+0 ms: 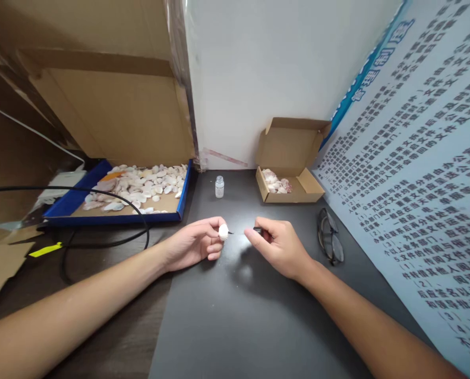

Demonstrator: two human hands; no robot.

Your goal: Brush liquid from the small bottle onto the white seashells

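Seashell (223, 232) looks light, stiff and brittle; I'd hold it by its edges, as the left hand (195, 241) pinches it; right hand (285, 247) grips the black-handled brush (260, 230).

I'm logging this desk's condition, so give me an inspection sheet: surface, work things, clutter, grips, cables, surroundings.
Surface: dark desk, wood-grained at left.
Work things: white shell; black-handled tool, tip by the shell, contact unclear; upright bottle; blue-walled box and small cardboard box, both open, shells inside.
Clutter: glasses at right; yellow tag at left.
Grips: left grip holds the shell; right grip holds the tool.
Cables: black cable crossing the blue-walled box in view; white cord at left.
Surroundings: white wall behind; printed sign at right.
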